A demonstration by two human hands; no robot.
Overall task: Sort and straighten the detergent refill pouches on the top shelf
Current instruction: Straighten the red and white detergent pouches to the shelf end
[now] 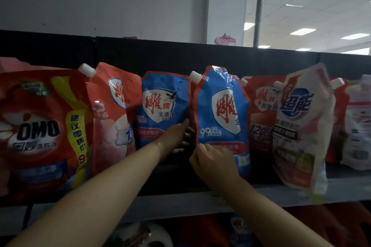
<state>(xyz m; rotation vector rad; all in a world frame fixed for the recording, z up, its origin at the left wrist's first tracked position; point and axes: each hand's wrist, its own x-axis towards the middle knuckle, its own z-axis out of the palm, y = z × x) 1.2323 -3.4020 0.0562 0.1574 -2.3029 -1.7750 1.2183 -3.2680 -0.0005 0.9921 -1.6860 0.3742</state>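
Observation:
Two blue detergent pouches stand side by side on the top shelf [200, 200]. My left hand [178, 136] reaches into the dark gap between them, its fingers against the right edge of the left blue pouch [162, 106]. My right hand [212, 158] grips the lower left corner of the right blue pouch [222, 114], which has a white spout at its top left. An orange pouch [112, 116] leans to the left of the blue pair, and another orange pouch [261, 118] stands to their right.
A large red OMO pouch [38, 132] fills the far left. A white and pink pouch [301, 126] leans over the shelf's front edge at the right, with more pouches [357, 126] behind it. A black back panel [160, 54] closes the shelf. More products sit on the shelf below.

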